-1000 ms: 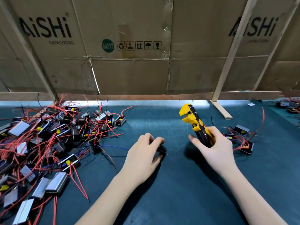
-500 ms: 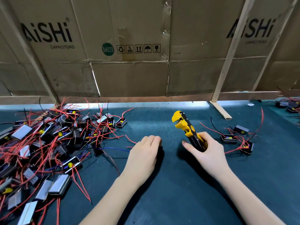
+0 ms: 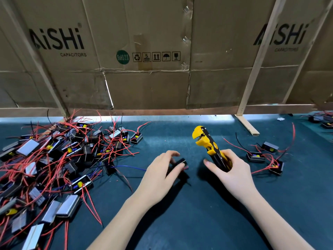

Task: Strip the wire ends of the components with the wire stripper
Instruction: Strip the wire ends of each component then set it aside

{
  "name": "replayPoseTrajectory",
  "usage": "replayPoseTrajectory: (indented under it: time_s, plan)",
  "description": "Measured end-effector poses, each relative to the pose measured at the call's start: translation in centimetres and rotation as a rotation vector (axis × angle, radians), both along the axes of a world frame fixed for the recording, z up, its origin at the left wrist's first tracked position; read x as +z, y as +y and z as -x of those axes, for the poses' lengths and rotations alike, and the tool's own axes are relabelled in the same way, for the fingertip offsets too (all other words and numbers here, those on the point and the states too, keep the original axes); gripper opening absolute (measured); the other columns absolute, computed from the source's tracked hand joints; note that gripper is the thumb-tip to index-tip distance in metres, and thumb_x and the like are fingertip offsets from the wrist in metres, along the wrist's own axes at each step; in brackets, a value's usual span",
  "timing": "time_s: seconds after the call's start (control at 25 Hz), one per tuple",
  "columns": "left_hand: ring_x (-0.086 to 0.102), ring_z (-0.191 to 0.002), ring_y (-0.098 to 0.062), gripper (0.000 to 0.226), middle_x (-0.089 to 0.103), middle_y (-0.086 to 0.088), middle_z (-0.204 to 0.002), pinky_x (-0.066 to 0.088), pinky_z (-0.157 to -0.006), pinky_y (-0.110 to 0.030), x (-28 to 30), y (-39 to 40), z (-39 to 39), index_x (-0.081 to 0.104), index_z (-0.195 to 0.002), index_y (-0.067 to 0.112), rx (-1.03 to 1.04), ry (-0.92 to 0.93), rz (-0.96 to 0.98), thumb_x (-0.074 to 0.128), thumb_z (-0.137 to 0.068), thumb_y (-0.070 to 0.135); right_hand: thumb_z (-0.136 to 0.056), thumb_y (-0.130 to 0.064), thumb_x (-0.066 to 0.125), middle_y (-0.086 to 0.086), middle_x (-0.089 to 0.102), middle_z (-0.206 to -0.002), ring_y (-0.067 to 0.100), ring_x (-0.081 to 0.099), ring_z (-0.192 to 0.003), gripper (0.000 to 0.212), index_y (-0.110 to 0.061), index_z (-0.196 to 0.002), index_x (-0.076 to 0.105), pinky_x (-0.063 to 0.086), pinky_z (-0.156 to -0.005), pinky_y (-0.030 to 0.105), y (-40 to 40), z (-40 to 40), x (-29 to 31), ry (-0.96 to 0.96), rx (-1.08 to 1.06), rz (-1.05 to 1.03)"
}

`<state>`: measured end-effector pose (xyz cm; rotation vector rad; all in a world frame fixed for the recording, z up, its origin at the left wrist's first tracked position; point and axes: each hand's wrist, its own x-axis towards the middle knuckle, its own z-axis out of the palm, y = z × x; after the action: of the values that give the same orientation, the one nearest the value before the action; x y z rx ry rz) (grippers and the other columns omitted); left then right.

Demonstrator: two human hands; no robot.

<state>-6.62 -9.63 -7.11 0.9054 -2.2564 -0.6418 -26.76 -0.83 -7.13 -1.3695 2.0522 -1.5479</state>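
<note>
Component (image 3: 181, 162), small and black: now showing between the thumb and fingers of the left hand (image 3: 160, 175), which is pinching it just above the worktop (image 3: 189, 222); half a second ago that hand was lying flatter over it and hiding it. Most of its body is still being covered by the fingers, and its wire ends are too small to make out.

Wire stripper (image 3: 210, 147), yellow and black: being held near centre in the right hand (image 3: 232, 170), whose grip is curling round the handles while the thumb is pointing toward 9 o'clock. Long axis is running from 5 o'clock at the handles to 11 o'clock at the yellow head, which is now standing slightly higher and further toward 3 o'clock than before. Handles are mostly hidden in the palm.

Heap of components (image 3: 54, 159) with red wires: lying at 9 o'clock, cut off by the frame edge.

Finished-looking components (image 3: 264, 156): three lying at 3 o'clock, just beside the right hand.

Cardboard wall (image 3: 153, 83): standing at 12 o'clock.
</note>
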Motion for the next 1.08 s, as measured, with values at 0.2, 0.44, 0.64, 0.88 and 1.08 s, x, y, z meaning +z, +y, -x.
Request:
replayPoseTrajectory:
  time_s: [0.2,0.44,0.64,0.88,1.08]
  plan:
    - [0.055,-0.086,-0.013,0.012,0.065,0.007,-0.086,0.043,-0.081,-0.032,-0.3,-0.3,-0.1,0.061,-0.087,0.018,0.007,-0.173,0.006,0.055,-0.096,0.022,-0.072,-0.040,0.083,-0.022,0.059,-0.065,-0.001,0.054,-0.064,0.025,-0.030,-0.080,0.061,0.038,-0.061,0.007,0.0,0.1,-0.1,0.006,-0.004,-0.007]
    - [0.060,-0.066,0.001,0.021,0.071,0.011,-0.072,0.045,-0.070,-0.017,0.8,-1.0,-1.1,0.073,-0.078,0.022,-0.034,-0.013,-0.275,0.060,-0.094,0.023,-0.072,-0.039,0.083,-0.023,0.058,-0.063,-0.002,0.053,-0.064,0.024,-0.031,-0.079,0.061,0.038,-0.061,0.006,0.0,0.0,0.1,-0.008,-0.001,0.000]
    - [0.063,-0.065,0.001,0.013,0.073,0.011,-0.069,0.049,-0.070,-0.018,1.0,-0.5,-1.5,0.078,-0.075,0.023,-0.162,-0.024,-0.437,0.080,-0.078,0.035,-0.071,-0.041,0.083,-0.022,0.059,-0.066,-0.001,0.054,-0.066,0.025,-0.031,-0.079,0.061,0.038,-0.061,0.007,0.0,0.0,0.0,-0.002,-0.004,-0.003]
    - [0.067,-0.073,-0.011,0.007,0.076,-0.002,-0.079,0.053,-0.075,-0.026,1.3,-0.9,-1.7,0.076,-0.073,0.011,-0.148,0.175,-0.583,0.082,-0.076,0.009,-0.069,-0.044,0.082,-0.020,0.063,-0.074,0.004,0.057,-0.069,0.026,-0.031,-0.082,0.063,0.041,-0.064,0.011,0.1,-0.1,-0.2,0.043,0.011,-0.008]
    - [0.063,-0.068,-0.007,0.008,0.073,0.000,-0.075,0.049,-0.065,-0.020,1.8,-1.0,-2.2,0.073,-0.075,0.011,-0.154,0.177,-0.577,0.076,-0.082,0.009,-0.069,-0.043,0.082,-0.017,0.065,-0.077,0.007,0.059,-0.073,0.026,-0.030,-0.083,0.063,0.042,-0.066,0.013,0.1,-0.2,-0.2,0.089,0.049,0.001]
